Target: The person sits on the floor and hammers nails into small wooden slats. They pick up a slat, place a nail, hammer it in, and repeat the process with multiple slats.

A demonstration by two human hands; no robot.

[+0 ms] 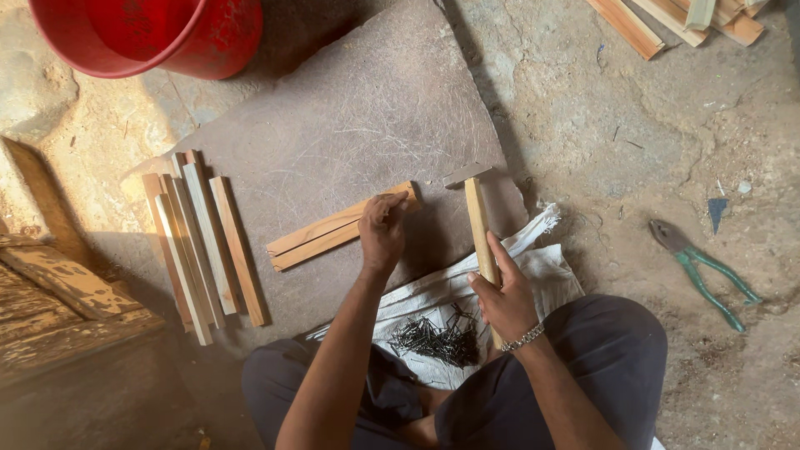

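Head view: two pale wooden slats (pixel 333 231) are laid side by side, touching along their length, on a flat grey stone slab (pixel 350 108) at the centre of the frame. The left hand (pixel 382 229) is pressed on their right end with the fingers bunched together at the tip of the upper slat; whether a nail is pinched there cannot be told. A hammer with a light wooden handle and a grey metal head (pixel 479 221) is gripped by the right hand (pixel 504 300), fingers wrapped shut around the lower handle, the head resting on the slab just right of the slats' end. A heap of thin dark nails (pixel 433 337) is spread on a white woven sack (pixel 542 267) between the knees, at lower centre.

Judged from how things lie, little of the joining appears done: no nail heads are made out in the pair. A row of loose wooden strips (pixel 204 237) is lined up left of centre, and more strips (pixel 679 21) are stacked at the upper right. Green-handled pliers (pixel 700 271) are left on the ground at the right, well apart, and a red plastic bucket (pixel 158 33) is set at the upper left.
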